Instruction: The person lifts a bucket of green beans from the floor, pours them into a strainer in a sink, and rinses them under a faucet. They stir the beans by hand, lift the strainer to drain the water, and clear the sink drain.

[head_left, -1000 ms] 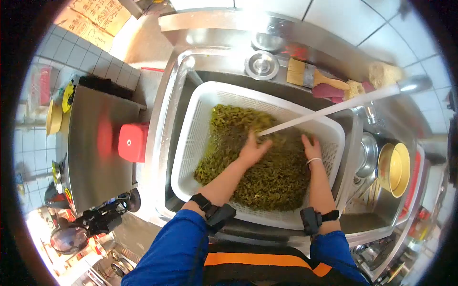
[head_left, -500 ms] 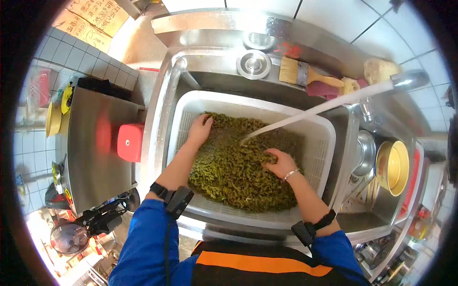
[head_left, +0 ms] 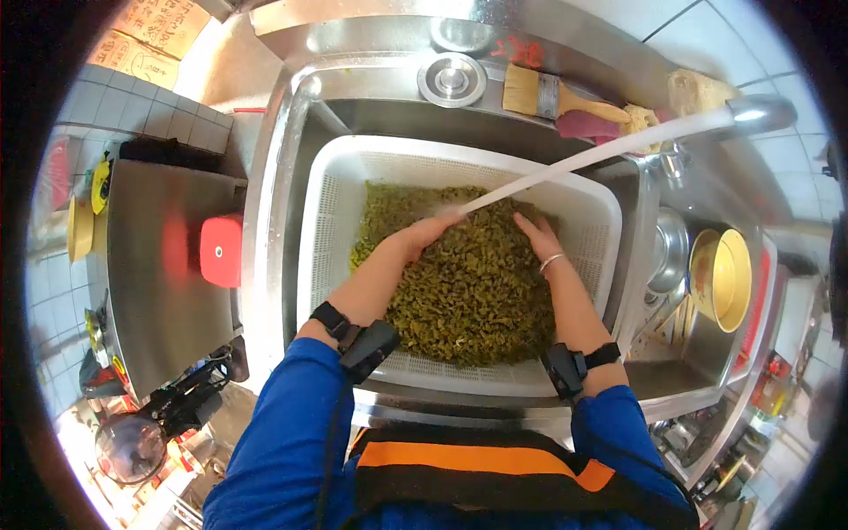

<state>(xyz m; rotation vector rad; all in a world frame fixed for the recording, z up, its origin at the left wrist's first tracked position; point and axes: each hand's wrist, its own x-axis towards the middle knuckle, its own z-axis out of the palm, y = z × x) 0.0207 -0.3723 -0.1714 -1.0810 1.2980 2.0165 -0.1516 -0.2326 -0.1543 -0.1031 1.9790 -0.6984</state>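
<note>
Well, the chopped greens [head_left: 468, 300] lie heaped in the white slotted basket [head_left: 327, 230], which sits down in the steel sink [head_left: 274, 212] right in front of me, and both my hands are on the heap toward its 12 o'clock edge. My left hand [head_left: 422, 237] rests palm down, fingers loosely spread, just where the water stream [head_left: 574, 163] lands. My right hand [head_left: 534, 237] lies flat beside it at about 1 o'clock of the pile, fingers stretched out. Neither is closed round anything that I can see. I judge the greens to be soft, limp and slippery with water, light by the handful but heavy as a soaked mass. They would slide between the fingers rather than lift cleanly, so scooping from beneath with cupped hands should serve better than pinching. The basket looks like stiff plastic, and its rim on the 9 and 3 o'clock sides seems the sound place to grip it. The water comes slanting from the tap [head_left: 760, 113] at 2 o'clock. On the sink's back ledge lie a brush [head_left: 552, 99] at 1 o'clock and a round metal plug [head_left: 451, 79] at 12. A steel tabletop [head_left: 150, 283] with a red box [head_left: 219, 250] stands at 9 o'clock, a yellow bowl [head_left: 720, 278] at 3, and white wall tiles close the room behind.
</note>
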